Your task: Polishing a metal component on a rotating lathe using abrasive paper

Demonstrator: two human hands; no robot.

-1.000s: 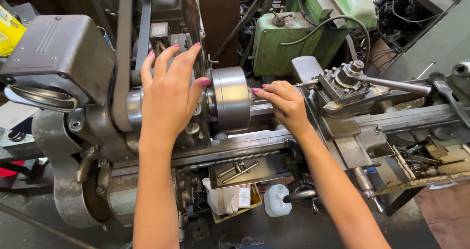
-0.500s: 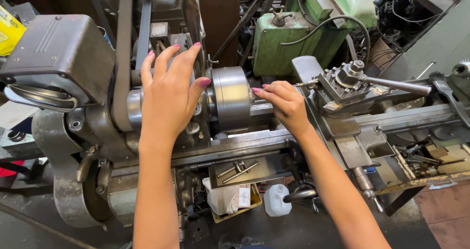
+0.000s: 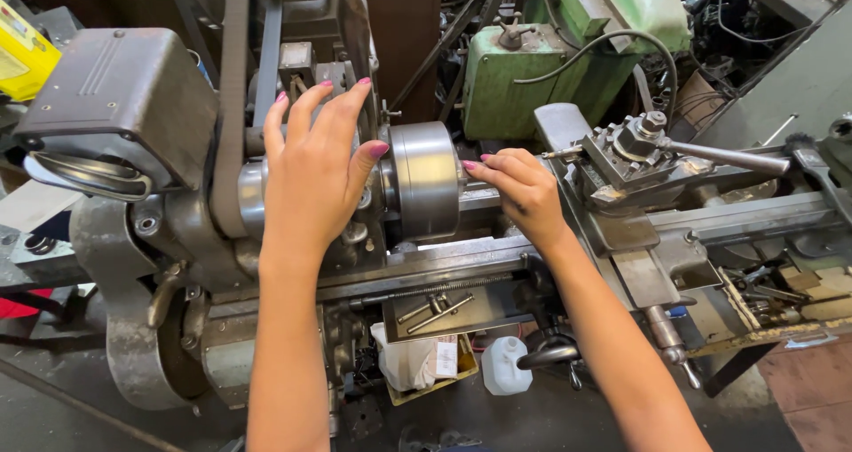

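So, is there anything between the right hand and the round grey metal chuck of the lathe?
Nothing visible does. The right hand has its fingertips at the right face of the round grey metal chuck.

Pink nails flash on the left hand (image 3: 312, 178) and right hand (image 3: 522, 188). The chuck (image 3: 426, 182) gleams silver-grey, the motor housing (image 3: 120, 97) sits dull grey, a green machine (image 3: 568, 57) stands behind, a white bottle (image 3: 506, 366) sits below, and a yellow box (image 3: 19, 52) shows at the upper left.
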